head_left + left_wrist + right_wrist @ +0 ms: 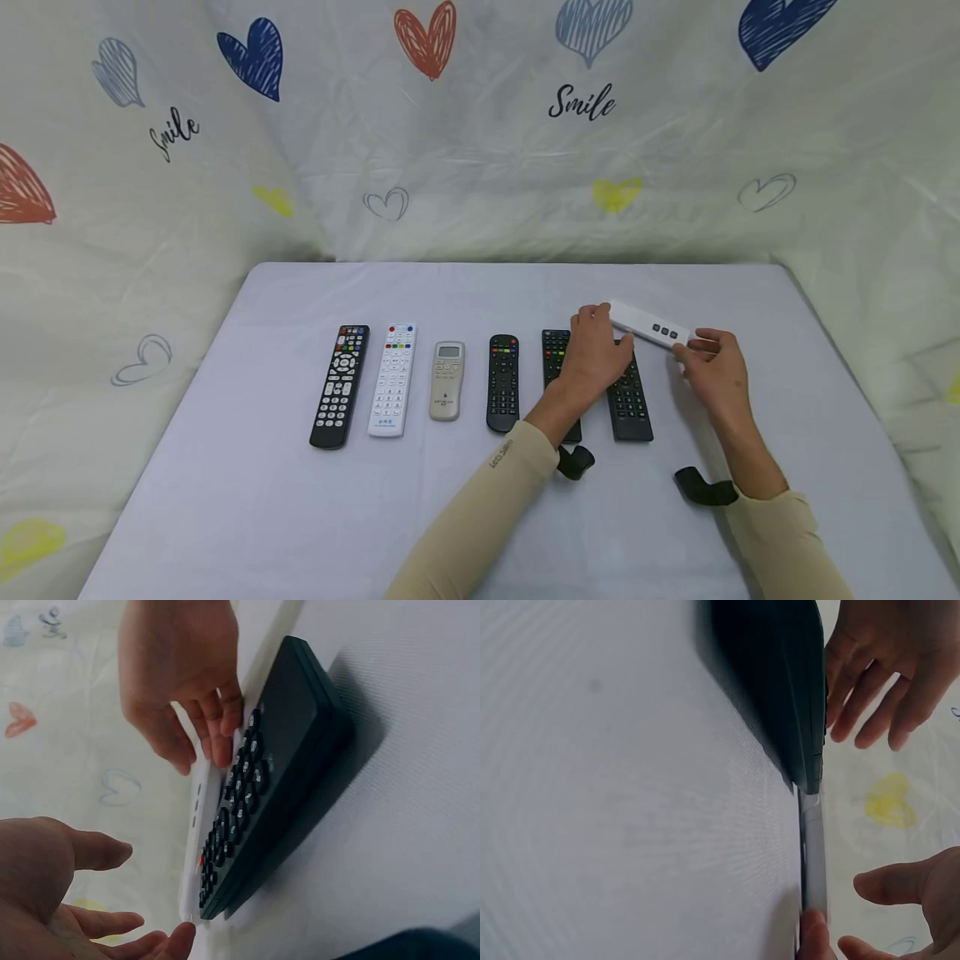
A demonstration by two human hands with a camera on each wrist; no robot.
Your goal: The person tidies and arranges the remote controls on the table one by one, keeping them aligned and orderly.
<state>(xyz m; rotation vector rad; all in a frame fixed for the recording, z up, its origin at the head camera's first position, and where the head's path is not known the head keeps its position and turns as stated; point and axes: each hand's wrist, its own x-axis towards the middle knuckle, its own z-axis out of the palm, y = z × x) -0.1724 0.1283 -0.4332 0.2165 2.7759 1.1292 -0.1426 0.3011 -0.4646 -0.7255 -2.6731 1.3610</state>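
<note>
A white remote control with a few dark buttons lies at a slant at the back right, between both hands. My left hand has its fingertips at the remote's left end, its thumb held apart, and its forearm crosses over a black remote. At the other end, my right hand touches the white remote with fairly straight fingers. The left wrist view shows the left thumb well away from the remote. A second black remote, its top partly hidden by the left hand, lies just in front of the white one.
Further left, a black remote, a white remote, a small beige remote with a display and a short black remote lie in a row. They rest on a white-covered table. A curtain with printed hearts stands behind.
</note>
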